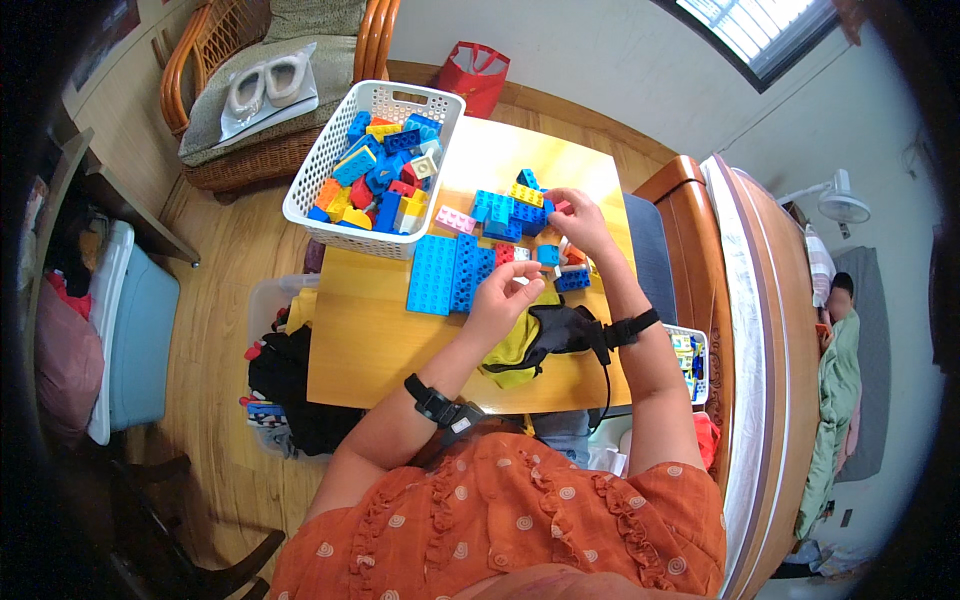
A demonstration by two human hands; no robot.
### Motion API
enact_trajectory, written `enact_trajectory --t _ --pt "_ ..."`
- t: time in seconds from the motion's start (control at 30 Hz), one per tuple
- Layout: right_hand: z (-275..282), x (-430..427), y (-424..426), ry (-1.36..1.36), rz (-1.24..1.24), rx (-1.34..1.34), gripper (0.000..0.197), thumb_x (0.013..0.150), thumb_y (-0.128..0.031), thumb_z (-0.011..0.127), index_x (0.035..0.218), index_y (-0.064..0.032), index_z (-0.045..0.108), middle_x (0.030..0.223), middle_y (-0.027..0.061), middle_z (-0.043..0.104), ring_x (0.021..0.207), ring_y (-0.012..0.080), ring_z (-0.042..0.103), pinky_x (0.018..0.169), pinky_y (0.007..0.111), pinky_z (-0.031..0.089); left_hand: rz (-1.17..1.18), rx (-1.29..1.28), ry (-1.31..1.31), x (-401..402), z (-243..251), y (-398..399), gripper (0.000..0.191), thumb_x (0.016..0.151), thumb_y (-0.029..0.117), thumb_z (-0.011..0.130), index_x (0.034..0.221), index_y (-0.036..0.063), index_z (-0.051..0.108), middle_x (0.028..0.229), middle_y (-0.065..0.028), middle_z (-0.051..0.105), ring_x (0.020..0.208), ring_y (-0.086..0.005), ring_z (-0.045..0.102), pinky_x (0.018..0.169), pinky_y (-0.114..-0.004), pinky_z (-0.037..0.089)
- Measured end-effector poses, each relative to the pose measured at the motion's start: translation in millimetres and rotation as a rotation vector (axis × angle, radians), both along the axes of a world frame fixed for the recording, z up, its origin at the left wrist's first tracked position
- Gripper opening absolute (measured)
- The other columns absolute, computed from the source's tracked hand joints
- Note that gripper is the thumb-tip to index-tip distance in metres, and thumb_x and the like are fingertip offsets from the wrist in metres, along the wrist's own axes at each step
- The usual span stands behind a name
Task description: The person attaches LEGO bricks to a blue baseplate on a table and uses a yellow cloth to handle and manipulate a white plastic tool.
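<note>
On the wooden table (pixel 360 345) lies a cluster of toy building bricks. My right hand (pixel 581 223) reaches into its right side, fingertips against a dark blue brick (pixel 530 216); whether it grips one is hidden. A yellow brick (pixel 527 195) and a light blue brick (pixel 497 213) sit atop the cluster. My left hand (pixel 504 298) hovers over nearer bricks, fingers curled and apart, with nothing plainly held. By it are a red brick (pixel 504 253) and a flat light blue studded plate (pixel 430 274). A pink brick (pixel 455 220) lies farther left. Between my wrists rests a yellow-green and black pouch (pixel 517 352).
A white perforated basket (pixel 300 187) full of bricks stands at the table's far left corner. Loose bricks, including a dark blue one (pixel 572 280), lie beneath my right wrist. A wooden bed frame (pixel 694 247) borders the right side. A person (pixel 840 330) lies on the bed.
</note>
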State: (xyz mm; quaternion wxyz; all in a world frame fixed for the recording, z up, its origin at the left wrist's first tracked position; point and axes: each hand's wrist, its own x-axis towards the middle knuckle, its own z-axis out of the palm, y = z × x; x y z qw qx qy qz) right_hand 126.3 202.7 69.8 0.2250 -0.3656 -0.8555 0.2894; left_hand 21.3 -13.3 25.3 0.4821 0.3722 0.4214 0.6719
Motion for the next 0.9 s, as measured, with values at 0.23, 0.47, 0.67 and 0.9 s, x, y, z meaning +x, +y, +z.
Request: enact_trajectory --t 0.23,0.47,0.67,0.9 --pt "8 -26 14 -0.186 -0.070 -0.038 0.039 0.087 -0.027 0.071 0.119 -0.0055 0.070 0.097 0.0137 0.071 0.083 0.0221 0.070 0.075 0.033 0.057 0.009 0.016 0.016 1 -7 2 0.032 0.096 0.019 0.066 0.122 0.0018 0.061 0.099 -0.0005 0.064 0.081 -0.0063 0.057 0.070 -0.021 0.047" --pt "7 -36 22 -0.310 -0.028 -0.058 0.040 0.093 -0.033 0.069 0.124 -0.0069 0.068 0.100 0.0135 0.072 0.087 0.0216 0.069 0.079 0.032 0.055 0.002 0.009 0.007 1 -7 2 0.032 0.096 0.019 0.066 0.123 0.0013 0.061 0.100 -0.0006 0.065 0.081 -0.0062 0.058 0.070 -0.021 0.047" --pt "7 -39 12 -0.255 -0.068 -0.039 0.041 0.095 -0.030 0.065 0.125 -0.0019 0.064 0.094 0.0173 0.072 0.086 0.0244 0.070 0.079 0.036 0.055 0.015 -0.001 0.008 2 -8 -1 0.032 0.097 0.019 0.066 0.123 0.0014 0.061 0.099 -0.0006 0.065 0.081 -0.0065 0.058 0.070 -0.022 0.048" --pt "36 -4 -1 0.227 -0.008 -0.325 0.040 0.098 -0.024 0.062 0.127 0.0037 0.060 0.088 0.0062 0.066 0.074 0.0095 0.061 0.068 0.025 0.051 0.063 0.052 -0.071 0 3 -2 0.037 0.100 0.019 0.060 0.132 0.0013 0.053 0.114 -0.0063 0.063 0.086 -0.0110 0.060 0.075 -0.025 0.049"
